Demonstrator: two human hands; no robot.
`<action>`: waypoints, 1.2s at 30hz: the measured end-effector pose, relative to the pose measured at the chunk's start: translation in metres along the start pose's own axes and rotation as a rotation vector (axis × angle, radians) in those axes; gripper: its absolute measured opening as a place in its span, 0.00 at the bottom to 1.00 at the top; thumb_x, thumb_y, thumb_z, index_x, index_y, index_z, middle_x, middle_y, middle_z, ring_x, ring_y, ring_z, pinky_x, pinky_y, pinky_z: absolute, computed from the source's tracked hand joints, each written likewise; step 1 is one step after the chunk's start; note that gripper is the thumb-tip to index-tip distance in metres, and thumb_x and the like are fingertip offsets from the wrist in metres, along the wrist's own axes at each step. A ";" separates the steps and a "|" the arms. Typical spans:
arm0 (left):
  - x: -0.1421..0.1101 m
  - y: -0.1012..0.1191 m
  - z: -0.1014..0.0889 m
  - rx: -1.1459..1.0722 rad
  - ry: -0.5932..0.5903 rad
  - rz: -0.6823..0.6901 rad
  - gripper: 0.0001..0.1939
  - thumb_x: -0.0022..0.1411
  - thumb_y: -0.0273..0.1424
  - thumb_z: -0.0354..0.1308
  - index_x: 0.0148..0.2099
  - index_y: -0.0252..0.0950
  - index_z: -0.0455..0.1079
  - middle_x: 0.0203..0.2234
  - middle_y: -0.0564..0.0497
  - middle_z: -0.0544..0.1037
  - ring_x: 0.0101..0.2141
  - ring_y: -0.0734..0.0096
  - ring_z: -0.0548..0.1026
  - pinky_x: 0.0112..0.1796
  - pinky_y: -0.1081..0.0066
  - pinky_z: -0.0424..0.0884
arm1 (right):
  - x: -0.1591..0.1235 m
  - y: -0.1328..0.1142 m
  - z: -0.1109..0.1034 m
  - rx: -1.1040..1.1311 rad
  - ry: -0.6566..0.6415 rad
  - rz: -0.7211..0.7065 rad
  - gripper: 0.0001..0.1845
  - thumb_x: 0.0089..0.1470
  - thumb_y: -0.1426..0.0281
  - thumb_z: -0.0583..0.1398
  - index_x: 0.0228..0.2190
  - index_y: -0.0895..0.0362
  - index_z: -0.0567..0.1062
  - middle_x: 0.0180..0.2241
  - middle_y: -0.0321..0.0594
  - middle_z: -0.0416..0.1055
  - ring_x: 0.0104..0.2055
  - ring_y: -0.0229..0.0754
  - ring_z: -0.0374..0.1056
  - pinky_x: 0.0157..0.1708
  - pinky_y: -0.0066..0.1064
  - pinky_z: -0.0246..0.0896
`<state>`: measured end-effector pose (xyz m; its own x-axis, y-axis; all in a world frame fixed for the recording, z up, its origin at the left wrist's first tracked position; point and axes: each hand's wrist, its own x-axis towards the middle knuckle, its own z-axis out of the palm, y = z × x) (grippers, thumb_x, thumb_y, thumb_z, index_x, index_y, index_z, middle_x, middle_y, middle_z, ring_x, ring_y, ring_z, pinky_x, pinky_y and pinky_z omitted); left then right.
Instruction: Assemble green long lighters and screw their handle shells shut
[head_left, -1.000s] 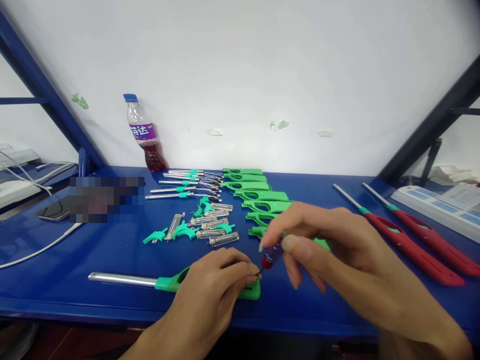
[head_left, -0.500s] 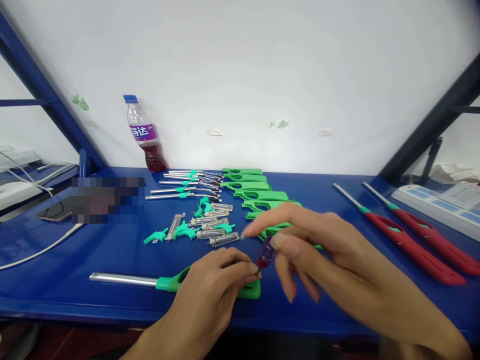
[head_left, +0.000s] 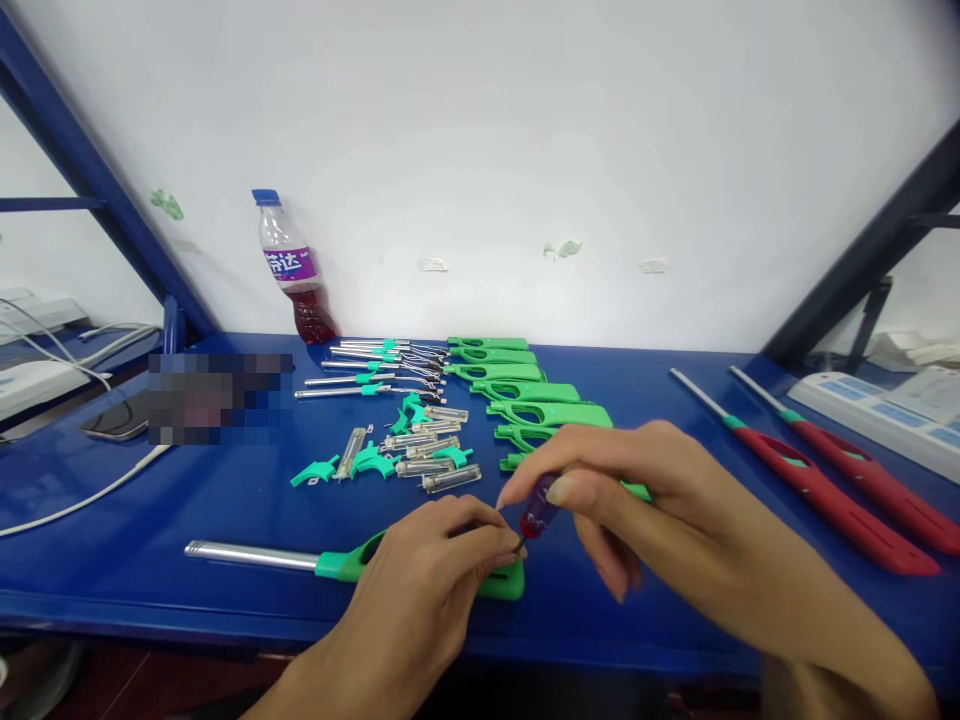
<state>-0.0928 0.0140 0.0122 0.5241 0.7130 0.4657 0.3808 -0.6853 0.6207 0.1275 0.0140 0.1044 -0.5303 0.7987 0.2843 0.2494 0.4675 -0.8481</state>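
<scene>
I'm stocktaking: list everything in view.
Green lighter: one, green, front.
Screwdriver: one, purple and red, front.
Shells: at least seven, green, centre.
Tubes: about five, silver, rear.
Triggers: several, teal, centre.
Tanks: about seven, clear, centre.
Red lighters: two, red, right.
Bottle: one, clear, rear left.
Phone: one, dark, left.
Cables: several, white, left.
White strip: one, white, right.
Table: one, blue, beneath.
Wall: one, white, behind.
Left grip: one, bare, on green lighter.
Right grip: one, bare, holding screwdriver.

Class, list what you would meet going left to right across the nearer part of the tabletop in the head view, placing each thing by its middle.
Thin white cable, silver metal tube of the green plastic lighter, left hand, purple-handled screwdriver, right hand, two red plastic lighters with slim metal tubes.
</scene>
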 end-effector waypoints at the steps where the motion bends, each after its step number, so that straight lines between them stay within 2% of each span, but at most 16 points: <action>1: 0.000 0.000 0.000 0.007 0.003 0.004 0.16 0.77 0.22 0.53 0.45 0.42 0.80 0.41 0.54 0.82 0.39 0.72 0.81 0.41 0.75 0.75 | 0.001 0.001 0.000 -0.009 0.033 0.007 0.15 0.74 0.60 0.59 0.39 0.50 0.84 0.18 0.26 0.69 0.17 0.30 0.61 0.22 0.24 0.57; 3: -0.001 -0.001 0.001 0.018 0.016 0.008 0.15 0.77 0.22 0.53 0.47 0.42 0.80 0.41 0.54 0.83 0.39 0.71 0.81 0.41 0.75 0.75 | 0.004 0.000 0.003 -0.072 0.125 0.014 0.12 0.68 0.61 0.65 0.32 0.52 0.83 0.20 0.26 0.70 0.19 0.30 0.60 0.21 0.24 0.55; 6: -0.003 -0.001 0.002 0.025 0.026 0.005 0.15 0.77 0.22 0.53 0.46 0.42 0.80 0.40 0.53 0.83 0.38 0.72 0.81 0.40 0.75 0.75 | 0.005 -0.004 0.009 -0.221 0.257 0.014 0.14 0.62 0.63 0.70 0.26 0.53 0.78 0.19 0.27 0.68 0.21 0.32 0.59 0.21 0.26 0.54; 8: -0.002 -0.001 0.002 0.028 0.021 -0.001 0.16 0.77 0.22 0.52 0.46 0.41 0.80 0.42 0.52 0.83 0.39 0.71 0.81 0.41 0.75 0.75 | 0.004 -0.006 0.012 -0.259 0.294 -0.006 0.10 0.63 0.63 0.70 0.30 0.51 0.80 0.22 0.28 0.70 0.23 0.33 0.61 0.23 0.27 0.56; 10: -0.001 0.000 0.002 0.028 0.021 -0.003 0.16 0.77 0.22 0.52 0.46 0.41 0.80 0.41 0.51 0.83 0.39 0.70 0.81 0.40 0.74 0.75 | 0.003 -0.008 0.011 -0.249 0.290 -0.060 0.02 0.64 0.65 0.69 0.38 0.47 0.84 0.29 0.30 0.75 0.28 0.35 0.68 0.28 0.26 0.63; 12: -0.001 0.000 0.002 0.020 0.032 0.007 0.16 0.77 0.22 0.52 0.46 0.41 0.80 0.41 0.52 0.84 0.38 0.70 0.81 0.40 0.74 0.75 | 0.003 -0.008 0.010 -0.224 0.265 -0.112 0.04 0.65 0.66 0.69 0.40 0.44 0.85 0.36 0.31 0.79 0.36 0.37 0.73 0.35 0.27 0.67; 14: -0.001 0.000 0.002 0.014 0.040 0.023 0.16 0.77 0.22 0.52 0.47 0.43 0.80 0.40 0.53 0.83 0.38 0.70 0.81 0.40 0.74 0.75 | 0.003 -0.007 0.008 -0.195 0.246 -0.121 0.03 0.64 0.67 0.69 0.36 0.44 0.84 0.37 0.31 0.79 0.39 0.37 0.74 0.36 0.27 0.68; 18: -0.003 -0.001 0.002 0.024 0.024 0.032 0.16 0.78 0.23 0.52 0.50 0.45 0.79 0.38 0.54 0.82 0.36 0.71 0.79 0.37 0.73 0.72 | 0.002 -0.007 0.009 -0.234 0.322 -0.071 0.13 0.58 0.63 0.74 0.28 0.50 0.77 0.31 0.29 0.75 0.32 0.35 0.69 0.28 0.27 0.64; 20: -0.004 -0.001 0.002 0.030 0.015 0.019 0.16 0.78 0.23 0.51 0.51 0.45 0.79 0.38 0.54 0.81 0.37 0.70 0.78 0.37 0.73 0.73 | 0.000 -0.008 0.009 -0.276 0.345 -0.052 0.16 0.56 0.62 0.75 0.27 0.51 0.74 0.30 0.29 0.73 0.30 0.35 0.67 0.27 0.26 0.63; 23: -0.004 -0.001 0.002 0.030 0.002 -0.002 0.15 0.78 0.23 0.51 0.49 0.43 0.79 0.40 0.53 0.82 0.38 0.70 0.79 0.39 0.72 0.74 | -0.003 -0.009 0.006 -0.259 0.275 -0.048 0.07 0.60 0.63 0.72 0.37 0.46 0.80 0.37 0.30 0.79 0.37 0.37 0.73 0.31 0.25 0.67; 25: -0.003 -0.001 0.002 0.024 -0.002 -0.003 0.15 0.78 0.23 0.52 0.47 0.42 0.79 0.41 0.52 0.82 0.40 0.69 0.80 0.41 0.72 0.75 | -0.004 -0.009 0.003 -0.218 0.224 -0.067 0.06 0.66 0.63 0.68 0.45 0.42 0.82 0.44 0.30 0.81 0.43 0.38 0.76 0.34 0.25 0.70; 26: -0.003 -0.001 0.002 0.020 -0.002 -0.001 0.15 0.78 0.23 0.52 0.47 0.41 0.79 0.42 0.52 0.82 0.40 0.69 0.81 0.42 0.72 0.75 | -0.004 -0.008 0.001 -0.209 0.217 -0.076 0.06 0.68 0.63 0.66 0.45 0.42 0.82 0.44 0.30 0.82 0.44 0.39 0.77 0.35 0.25 0.70; 28: -0.002 -0.001 0.003 0.015 -0.003 -0.006 0.14 0.78 0.23 0.53 0.47 0.42 0.80 0.43 0.52 0.83 0.41 0.69 0.81 0.43 0.72 0.75 | -0.003 -0.008 0.000 -0.219 0.237 -0.074 0.05 0.69 0.63 0.65 0.40 0.44 0.83 0.40 0.30 0.82 0.42 0.38 0.77 0.36 0.25 0.70; 31: -0.004 -0.002 0.003 0.019 0.006 -0.005 0.14 0.78 0.24 0.54 0.47 0.43 0.80 0.43 0.53 0.83 0.41 0.69 0.81 0.43 0.72 0.75 | -0.001 -0.007 0.004 -0.253 0.282 -0.050 0.07 0.66 0.63 0.68 0.33 0.47 0.81 0.34 0.29 0.81 0.36 0.37 0.75 0.32 0.25 0.68; 36: -0.006 -0.002 0.004 0.042 0.032 0.010 0.14 0.77 0.22 0.54 0.48 0.44 0.79 0.40 0.55 0.83 0.39 0.70 0.80 0.41 0.72 0.74 | 0.000 -0.010 0.012 -0.327 0.355 -0.027 0.17 0.59 0.61 0.73 0.26 0.51 0.73 0.27 0.29 0.73 0.28 0.36 0.68 0.24 0.28 0.61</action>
<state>-0.0940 0.0110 0.0058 0.5039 0.7099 0.4921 0.4078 -0.6977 0.5890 0.1157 0.0045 0.1079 -0.2448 0.8380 0.4877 0.5113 0.5389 -0.6694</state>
